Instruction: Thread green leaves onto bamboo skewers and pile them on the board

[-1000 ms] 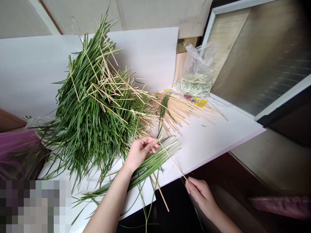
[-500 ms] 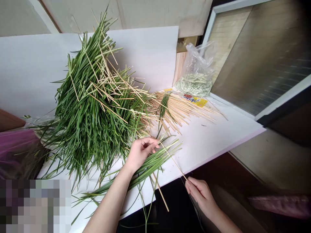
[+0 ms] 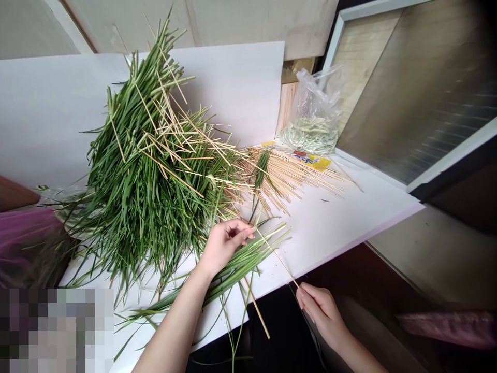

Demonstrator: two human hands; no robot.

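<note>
Barely shifted: left hand (image 3: 224, 246) half-curled on grass bundle (image 3: 240, 267), hold unclear; right hand (image 3: 320, 316) pinches skewer (image 3: 277, 257), long axis pointing to 10 o'clock, tip nearer left hand.

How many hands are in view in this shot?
2. The left hand is at a bundle of grass blades; the right hand pinches a wooden skewer.

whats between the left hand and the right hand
In the head view, a thin wooden stick runs from the right hand toward the left hand, beside green grass blades, above the white board.
</note>
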